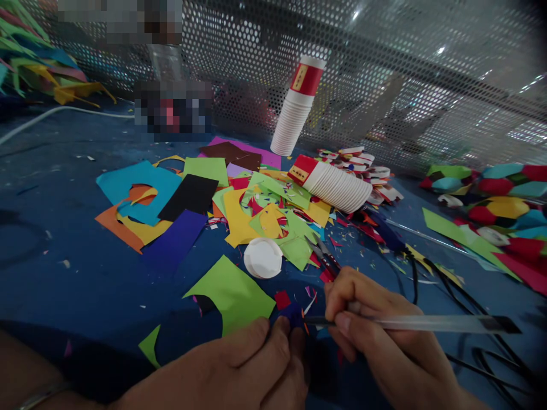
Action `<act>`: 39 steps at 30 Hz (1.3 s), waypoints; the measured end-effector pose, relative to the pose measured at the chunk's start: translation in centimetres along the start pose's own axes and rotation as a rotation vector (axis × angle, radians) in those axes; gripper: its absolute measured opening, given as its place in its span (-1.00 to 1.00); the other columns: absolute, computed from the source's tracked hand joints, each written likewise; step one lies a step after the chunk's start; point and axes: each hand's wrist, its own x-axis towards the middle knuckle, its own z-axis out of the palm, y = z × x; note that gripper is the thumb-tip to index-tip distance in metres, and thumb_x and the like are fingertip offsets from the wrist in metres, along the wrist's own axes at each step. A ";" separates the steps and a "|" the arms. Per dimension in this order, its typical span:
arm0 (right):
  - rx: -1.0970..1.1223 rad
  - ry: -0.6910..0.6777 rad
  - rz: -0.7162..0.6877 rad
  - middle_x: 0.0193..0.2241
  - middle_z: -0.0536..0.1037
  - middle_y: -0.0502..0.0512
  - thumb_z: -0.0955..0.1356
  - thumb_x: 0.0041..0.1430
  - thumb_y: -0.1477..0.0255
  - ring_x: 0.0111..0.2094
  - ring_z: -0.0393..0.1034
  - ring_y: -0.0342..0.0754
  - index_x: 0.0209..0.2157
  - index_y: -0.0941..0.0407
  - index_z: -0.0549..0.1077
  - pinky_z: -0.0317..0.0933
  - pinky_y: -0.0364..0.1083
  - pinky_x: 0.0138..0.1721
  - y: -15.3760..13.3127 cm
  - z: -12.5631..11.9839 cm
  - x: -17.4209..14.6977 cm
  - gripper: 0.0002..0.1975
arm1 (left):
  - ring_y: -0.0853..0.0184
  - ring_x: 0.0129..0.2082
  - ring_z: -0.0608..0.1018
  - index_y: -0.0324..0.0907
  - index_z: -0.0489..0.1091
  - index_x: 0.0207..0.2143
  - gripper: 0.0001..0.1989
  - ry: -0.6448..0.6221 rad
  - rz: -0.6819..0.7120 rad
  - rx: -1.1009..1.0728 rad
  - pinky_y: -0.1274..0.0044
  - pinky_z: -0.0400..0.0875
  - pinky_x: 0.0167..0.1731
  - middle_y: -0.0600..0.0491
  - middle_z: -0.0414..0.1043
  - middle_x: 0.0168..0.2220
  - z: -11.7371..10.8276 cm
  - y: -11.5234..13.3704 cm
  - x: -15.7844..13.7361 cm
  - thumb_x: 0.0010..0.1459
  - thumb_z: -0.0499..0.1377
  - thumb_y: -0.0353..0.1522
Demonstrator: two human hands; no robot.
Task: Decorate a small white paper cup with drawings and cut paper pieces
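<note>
In my right hand (384,336) a pen (448,323) with a clear barrel is pinched, its tip pointing left toward a small dark blue paper piece (292,312). The fingers of my left hand (239,370) are bent together over that piece, covering part of it; a thin orange edge shows beside the pen tip. Scissors (325,255) reach out from behind my right hand, which hides their handles. Close to my left fingers lie a cut lime green sheet (235,290) and a red scrap (282,299). A white paper disc (262,258) lies beyond them.
Coloured paper sheets (183,196) and scraps cover the middle of the blue table (51,228). One stack of paper cups (293,119) stands; another stack (337,185) lies on its side. Black cables (453,285) run at right. Patchwork paper pieces (504,205) sit far right, before a perforated metal screen (243,57).
</note>
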 end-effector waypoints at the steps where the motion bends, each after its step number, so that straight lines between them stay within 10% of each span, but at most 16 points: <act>1: 0.001 0.002 0.004 -0.60 0.33 -0.12 0.16 0.33 0.54 -0.62 0.22 -0.16 -0.36 0.03 0.33 0.09 -0.15 -0.60 0.0 0.0 0.0 -0.78 | 0.34 0.07 0.40 -0.09 0.44 0.12 -0.66 -0.005 -0.003 0.003 0.49 0.18 0.14 0.19 0.51 0.04 0.0 0.1 0.0 0.40 0.00 -0.38; 39: -0.015 0.019 -0.009 -0.60 0.33 -0.10 0.16 0.32 0.54 -0.60 0.22 -0.13 -0.38 0.04 0.32 0.10 -0.12 -0.56 -0.2 0.1 0.1 -0.78 | 0.38 0.08 0.38 -0.07 0.45 0.10 -0.68 0.005 -0.024 0.005 0.50 0.18 0.14 0.24 0.50 0.04 0.0 -0.1 -0.1 0.41 0.01 -0.38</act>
